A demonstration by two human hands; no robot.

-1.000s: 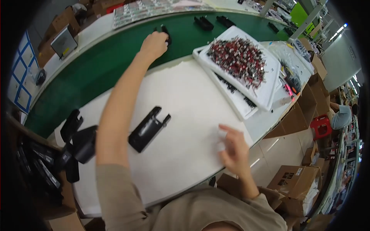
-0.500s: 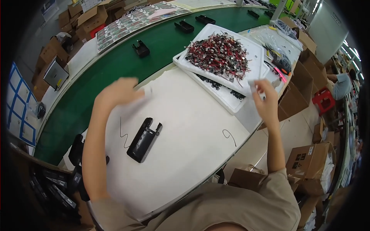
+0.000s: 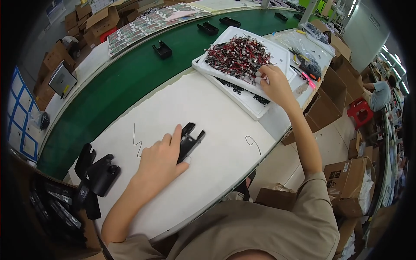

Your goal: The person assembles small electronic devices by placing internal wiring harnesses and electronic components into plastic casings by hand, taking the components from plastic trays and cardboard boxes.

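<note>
My left hand (image 3: 161, 157) is closed round a black plastic housing (image 3: 189, 142) that lies on the white work surface. Its thumb is on the near side and its fingers on the far side, and the housing's notched end sticks out beyond them. Over at the upper right, my right hand (image 3: 274, 82) dips its fingertips into the near edge of a heap of small parts with red and black wires (image 3: 238, 56). Those fingers are pinched together, and what is between them is hidden. The heap lies in a white foam tray (image 3: 282, 54).
Under that tray, a second white tray (image 3: 259, 112) holds small black parts. Several black housings (image 3: 104, 180) lie at the left, beside a box of black pieces (image 3: 60, 208). More housings (image 3: 163, 50) sit on the green conveyor belt (image 3: 112, 91). Pliers and cutters (image 3: 310, 65) lie right of the trays.
My left hand has come down onto the housing, which now sits farther right and is turned slightly. My right hand has moved left into the wired parts.
</note>
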